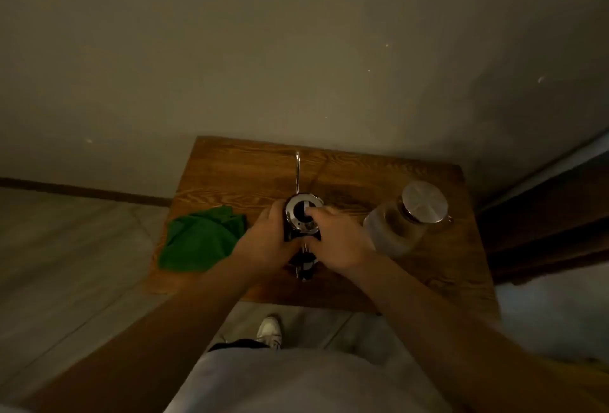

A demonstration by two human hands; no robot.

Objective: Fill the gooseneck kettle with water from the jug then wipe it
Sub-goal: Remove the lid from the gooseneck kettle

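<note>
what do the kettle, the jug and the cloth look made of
Kettle: polished metal, judging by its shiny rim and thin bright spout.
Jug: clear glass or plastic, see-through body; its flat lid looks like brushed metal.
Cloth: soft green fabric, matte and rumpled.

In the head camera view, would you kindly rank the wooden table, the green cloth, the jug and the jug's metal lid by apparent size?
Largest to smallest, as they appear:
1. wooden table
2. green cloth
3. jug, close to the cloth, so this order is unsure
4. metal lid
</note>
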